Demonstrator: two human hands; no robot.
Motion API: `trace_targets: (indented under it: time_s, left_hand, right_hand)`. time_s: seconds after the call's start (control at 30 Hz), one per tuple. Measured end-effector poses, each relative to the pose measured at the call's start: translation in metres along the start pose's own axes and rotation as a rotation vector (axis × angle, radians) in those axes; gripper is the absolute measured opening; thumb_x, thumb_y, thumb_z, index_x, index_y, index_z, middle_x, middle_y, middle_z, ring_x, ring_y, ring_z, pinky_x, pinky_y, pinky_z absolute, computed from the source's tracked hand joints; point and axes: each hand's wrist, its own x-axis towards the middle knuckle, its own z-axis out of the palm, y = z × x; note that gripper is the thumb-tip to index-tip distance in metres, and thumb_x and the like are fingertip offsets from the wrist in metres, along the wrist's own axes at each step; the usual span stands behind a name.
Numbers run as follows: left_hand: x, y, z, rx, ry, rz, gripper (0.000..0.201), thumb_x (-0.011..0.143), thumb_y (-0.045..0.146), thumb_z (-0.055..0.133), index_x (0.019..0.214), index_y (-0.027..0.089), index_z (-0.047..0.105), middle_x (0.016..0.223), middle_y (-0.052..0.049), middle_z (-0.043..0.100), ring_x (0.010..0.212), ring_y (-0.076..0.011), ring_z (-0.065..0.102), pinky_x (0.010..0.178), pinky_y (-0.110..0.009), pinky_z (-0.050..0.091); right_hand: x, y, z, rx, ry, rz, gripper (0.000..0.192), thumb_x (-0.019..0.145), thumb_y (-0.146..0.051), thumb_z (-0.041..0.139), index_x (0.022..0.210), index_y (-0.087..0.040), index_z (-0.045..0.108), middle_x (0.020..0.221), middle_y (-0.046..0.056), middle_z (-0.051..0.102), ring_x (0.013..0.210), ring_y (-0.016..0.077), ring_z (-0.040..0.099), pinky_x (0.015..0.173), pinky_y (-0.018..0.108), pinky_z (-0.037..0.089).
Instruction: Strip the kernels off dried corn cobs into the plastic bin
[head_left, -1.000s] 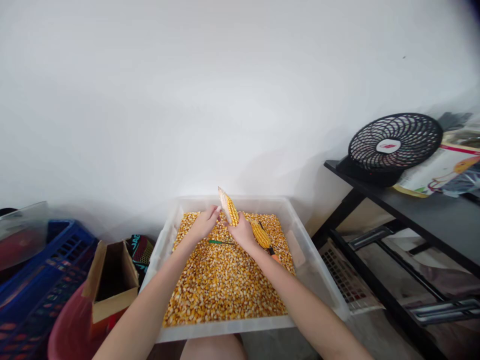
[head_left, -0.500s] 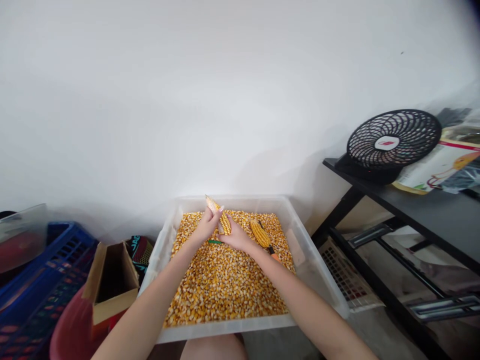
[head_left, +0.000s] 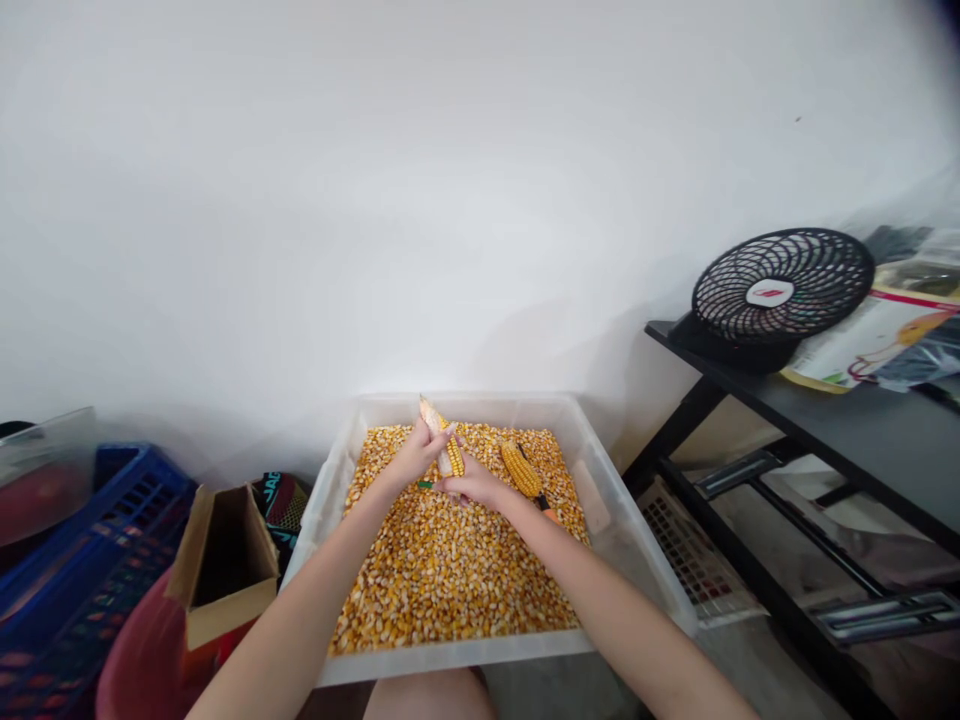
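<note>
A clear plastic tub [head_left: 634,560] in front of me is filled with loose yellow corn kernels [head_left: 442,575]. Over its far half, my left hand [head_left: 415,458] and my right hand [head_left: 469,485] both grip one partly stripped corn cob [head_left: 444,440], which tilts up and to the left. A second, full corn cob [head_left: 521,468] lies on the kernels just right of my right hand. A thin green-handled tool [head_left: 427,485] lies on the kernels under my hands.
A black fan [head_left: 780,290] and a printed bag [head_left: 885,340] sit on a black table [head_left: 862,420] at the right. A cardboard box [head_left: 225,560], a blue crate [head_left: 82,560] and a red bucket [head_left: 142,670] stand at the left. A white wall is behind.
The cob was held by my right hand alone, then my left hand closed on it. It has come lower and tilted left, toward the kernels.
</note>
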Motion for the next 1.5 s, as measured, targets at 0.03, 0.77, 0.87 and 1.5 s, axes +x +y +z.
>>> trace_targets:
  time_s: [0.03, 0.77, 0.87, 1.5]
  left_hand:
    - [0.000, -0.002, 0.000, 0.013, -0.005, -0.001, 0.030, 0.075, 0.041, 0.048, 0.089, 0.013, 0.046, 0.084, -0.006, 0.055, 0.084, -0.0201, 0.051, 0.078, -0.034, 0.043]
    - [0.004, -0.009, 0.000, -0.061, 0.173, -0.047, 0.042, 0.076, 0.050, 0.044, 0.096, 0.014, 0.052, 0.090, -0.006, 0.059, 0.093, -0.0214, 0.053, 0.085, -0.032, 0.040]
    - [0.002, 0.002, 0.002, -0.141, 0.206, -0.138, 0.044, 0.073, 0.053, 0.048, 0.092, 0.013, 0.053, 0.082, -0.006, 0.061, 0.085, -0.0224, 0.056, 0.078, -0.032, 0.043]
    - [0.003, -0.003, -0.004, -0.085, 0.213, -0.128, 0.038, 0.073, 0.050, 0.047, 0.077, 0.014, 0.058, 0.077, -0.005, 0.062, 0.084, -0.0231, 0.055, 0.078, -0.030, 0.042]
  right_hand:
    - [-0.001, 0.000, -0.001, 0.022, -0.010, 0.003, 0.035, 0.063, -0.026, 0.064, 0.091, -0.019, 0.045, 0.053, -0.007, 0.048, 0.038, 0.0086, 0.042, 0.034, 0.020, 0.031]
    - [0.004, -0.002, -0.006, -0.353, 0.159, -0.120, 0.040, 0.065, -0.025, 0.060, 0.104, -0.020, 0.050, 0.079, 0.001, 0.060, 0.063, 0.0148, 0.055, 0.059, 0.028, 0.045]
    - [0.005, -0.004, -0.003, -0.449, 0.273, -0.227, 0.045, 0.062, -0.024, 0.062, 0.106, -0.021, 0.050, 0.090, 0.002, 0.061, 0.077, 0.0174, 0.057, 0.070, 0.031, 0.044]
    - [-0.005, -0.014, -0.008, -0.627, 0.276, -0.189, 0.051, 0.062, -0.023, 0.062, 0.111, -0.022, 0.048, 0.090, 0.002, 0.062, 0.075, 0.0166, 0.058, 0.066, 0.026, 0.043]
